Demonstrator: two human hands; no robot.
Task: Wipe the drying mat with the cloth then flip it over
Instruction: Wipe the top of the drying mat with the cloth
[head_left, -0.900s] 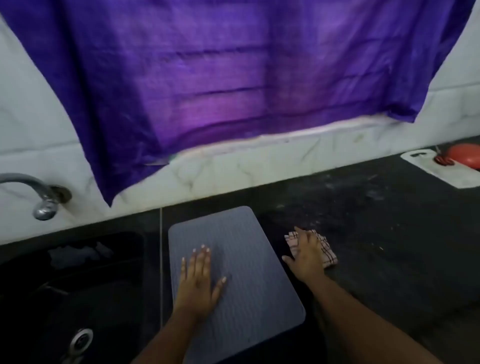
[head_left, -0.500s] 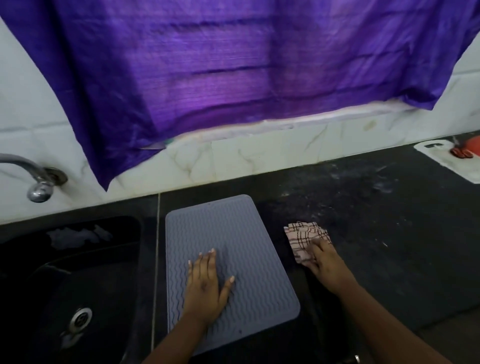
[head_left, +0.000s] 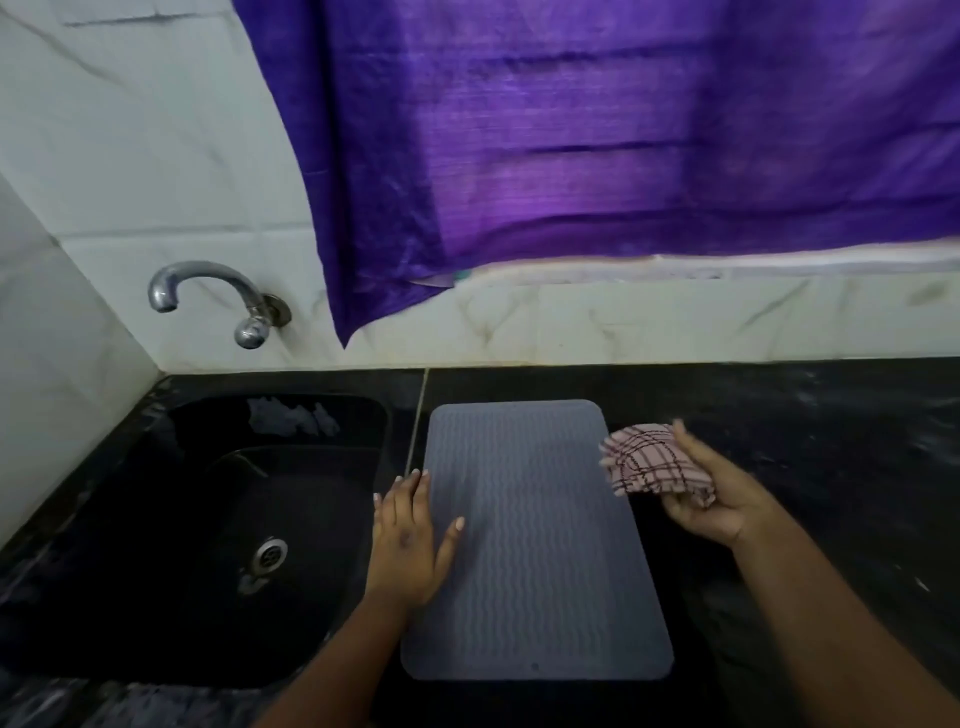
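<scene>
A grey ribbed drying mat (head_left: 540, 540) lies flat on the black counter, just right of the sink. My left hand (head_left: 408, 540) rests flat on the mat's left edge, fingers spread, holding nothing. My right hand (head_left: 717, 499) is lifted just off the mat's upper right side and grips a bunched pink checked cloth (head_left: 649, 460). The cloth hangs above the mat's right edge.
A black sink (head_left: 218, 519) with a steel drain lies to the left, under a chrome tap (head_left: 208, 291). A purple curtain (head_left: 597, 135) hangs over the white tiled wall. The black counter (head_left: 831, 441) runs on to the right.
My right hand has picked the cloth up off the counter and brought it toward the mat. My left hand has slid to the mat's left edge. The view has swung left.
</scene>
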